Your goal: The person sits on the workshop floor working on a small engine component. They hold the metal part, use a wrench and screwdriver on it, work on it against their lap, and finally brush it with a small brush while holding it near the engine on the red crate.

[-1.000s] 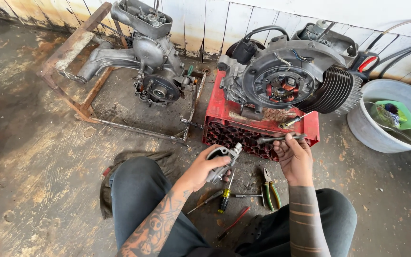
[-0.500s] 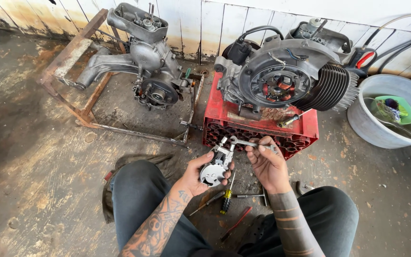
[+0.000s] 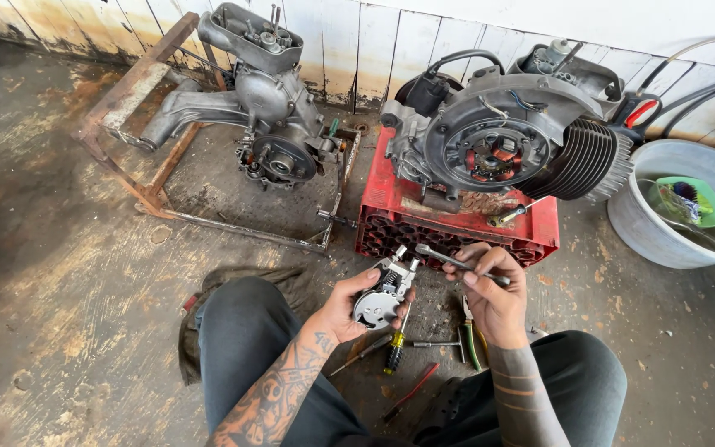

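Carburettor (image 3: 381,296) apparently cupped in left hand (image 3: 347,308).

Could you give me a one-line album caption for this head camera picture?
Left hand holds a small metal engine part, right hand a wrench, before an engine on a red crate.

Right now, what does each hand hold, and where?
Left hand cups a small metal engine part from below; right hand grips a wrench by its shaft.
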